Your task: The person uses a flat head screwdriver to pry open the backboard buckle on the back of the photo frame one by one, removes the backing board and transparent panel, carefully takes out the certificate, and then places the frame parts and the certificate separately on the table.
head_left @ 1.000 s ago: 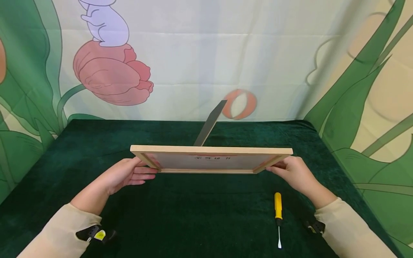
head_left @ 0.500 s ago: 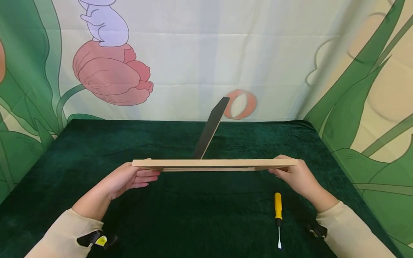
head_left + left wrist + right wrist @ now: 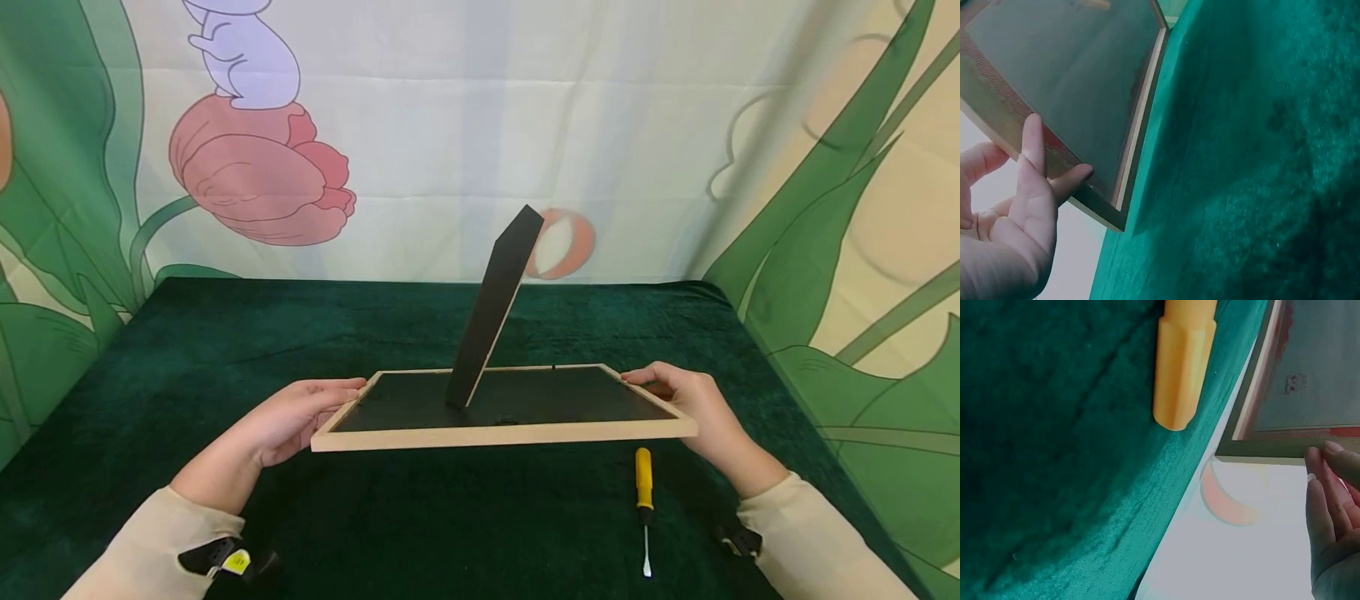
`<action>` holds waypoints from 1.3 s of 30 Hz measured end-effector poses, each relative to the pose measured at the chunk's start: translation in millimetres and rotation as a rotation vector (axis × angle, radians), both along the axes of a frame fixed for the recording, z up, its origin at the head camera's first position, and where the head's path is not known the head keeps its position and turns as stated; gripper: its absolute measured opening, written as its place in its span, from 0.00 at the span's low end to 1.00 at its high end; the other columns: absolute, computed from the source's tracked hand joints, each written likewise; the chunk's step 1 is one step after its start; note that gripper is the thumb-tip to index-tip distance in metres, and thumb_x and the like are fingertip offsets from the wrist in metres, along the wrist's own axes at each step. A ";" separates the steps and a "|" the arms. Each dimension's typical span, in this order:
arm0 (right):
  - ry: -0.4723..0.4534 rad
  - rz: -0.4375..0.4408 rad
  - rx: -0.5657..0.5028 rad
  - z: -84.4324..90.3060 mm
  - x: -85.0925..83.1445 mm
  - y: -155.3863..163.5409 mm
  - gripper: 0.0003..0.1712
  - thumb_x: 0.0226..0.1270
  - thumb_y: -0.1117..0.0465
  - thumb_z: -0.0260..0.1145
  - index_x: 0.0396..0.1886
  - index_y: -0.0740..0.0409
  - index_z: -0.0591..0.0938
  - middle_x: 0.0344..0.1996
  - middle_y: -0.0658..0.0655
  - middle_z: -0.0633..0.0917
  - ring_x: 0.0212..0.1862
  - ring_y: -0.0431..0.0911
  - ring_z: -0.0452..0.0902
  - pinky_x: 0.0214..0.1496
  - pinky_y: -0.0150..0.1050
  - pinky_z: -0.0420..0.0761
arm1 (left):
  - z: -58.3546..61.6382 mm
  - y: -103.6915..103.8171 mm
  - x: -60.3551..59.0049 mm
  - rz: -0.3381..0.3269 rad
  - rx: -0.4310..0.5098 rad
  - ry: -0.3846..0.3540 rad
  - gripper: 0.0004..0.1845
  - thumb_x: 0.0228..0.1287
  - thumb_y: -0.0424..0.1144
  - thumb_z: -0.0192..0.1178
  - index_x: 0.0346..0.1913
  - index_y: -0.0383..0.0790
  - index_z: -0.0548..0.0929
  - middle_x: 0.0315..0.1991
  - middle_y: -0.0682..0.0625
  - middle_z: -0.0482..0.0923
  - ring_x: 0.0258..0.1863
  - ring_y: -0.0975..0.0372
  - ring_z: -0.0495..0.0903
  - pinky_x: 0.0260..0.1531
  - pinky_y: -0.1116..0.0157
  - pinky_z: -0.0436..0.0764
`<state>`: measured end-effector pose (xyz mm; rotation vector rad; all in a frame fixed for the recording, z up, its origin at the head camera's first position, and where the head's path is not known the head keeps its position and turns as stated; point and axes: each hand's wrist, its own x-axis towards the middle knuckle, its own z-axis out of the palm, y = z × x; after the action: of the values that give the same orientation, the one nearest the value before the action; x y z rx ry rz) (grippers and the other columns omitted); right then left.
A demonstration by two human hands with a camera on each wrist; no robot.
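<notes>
A picture frame [image 3: 570,396] with a light wooden rim and black backing is held off the table, back side up. Its black easel stand [image 3: 495,304] sticks up from the backing, swung out. My left hand [image 3: 296,421] grips the left rim, with fingers reaching under it. On the opposite side, my right hand [image 3: 693,417] pinches the right rim. Both wrist views show the underside: the glazed front [image 3: 1079,69] with a pale sheet and reddish border behind it. A screwdriver [image 3: 644,492] with a yellow handle lies on the cloth, below and left of my right hand.
Dark green velvet cloth [image 3: 450,525] covers the table. Behind it hangs a printed curtain [image 3: 420,150] with flowers, leaves and a rabbit. The screwdriver's shaft points toward the table's near edge.
The frame has tilted from showing its glazed front, through edge-on, to showing its black back. Its near rim has dropped and the stand appears more upright. Both hands have kept hold; the screwdriver lies still.
</notes>
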<state>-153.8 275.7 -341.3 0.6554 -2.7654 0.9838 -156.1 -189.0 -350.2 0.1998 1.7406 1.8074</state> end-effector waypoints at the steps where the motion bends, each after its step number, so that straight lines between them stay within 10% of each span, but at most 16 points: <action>1: -0.014 -0.008 -0.007 -0.1 0.3 -0.8 0.16 0.46 0.63 0.67 0.38 0.53 0.77 0.41 0.52 0.79 0.35 0.41 0.77 0.32 0.35 0.76 | -0.6 -0.2 -0.1 -0.007 0.024 -0.014 0.29 0.63 0.42 0.45 0.63 0.32 0.50 0.44 0.41 0.74 0.40 0.53 0.76 0.37 0.60 0.73; 10: -0.089 -0.117 -0.055 -3.3 -0.2 -5.3 0.10 0.55 0.61 0.60 0.37 0.50 0.72 0.54 0.54 0.70 0.41 0.46 0.76 0.33 0.37 0.76 | -6.9 1.2 -0.4 0.005 0.031 -0.010 0.30 0.62 0.38 0.48 0.63 0.32 0.48 0.47 0.41 0.73 0.43 0.51 0.74 0.41 0.58 0.71; 22: -0.290 -0.160 -0.266 -8.8 -2.1 -5.3 0.29 0.56 0.51 0.58 0.57 0.56 0.66 0.48 0.60 0.74 0.44 0.45 0.74 0.36 0.36 0.76 | -10.6 -0.1 -1.4 -0.004 0.046 0.037 0.28 0.62 0.37 0.47 0.62 0.32 0.52 0.46 0.42 0.74 0.42 0.50 0.75 0.40 0.59 0.71; 39: -0.658 -0.042 -0.611 -15.5 -3.6 -2.1 0.28 0.62 0.59 0.53 0.59 0.68 0.60 0.48 0.62 0.74 0.44 0.46 0.74 0.42 0.38 0.73 | -14.2 -3.2 -1.1 0.060 -0.113 0.103 0.28 0.59 0.40 0.52 0.59 0.31 0.58 0.40 0.43 0.77 0.36 0.53 0.77 0.33 0.64 0.76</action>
<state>-157.4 273.7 -356.8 0.1876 -2.6529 2.2201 -157.2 -192.1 -364.4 0.1996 1.9342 1.7614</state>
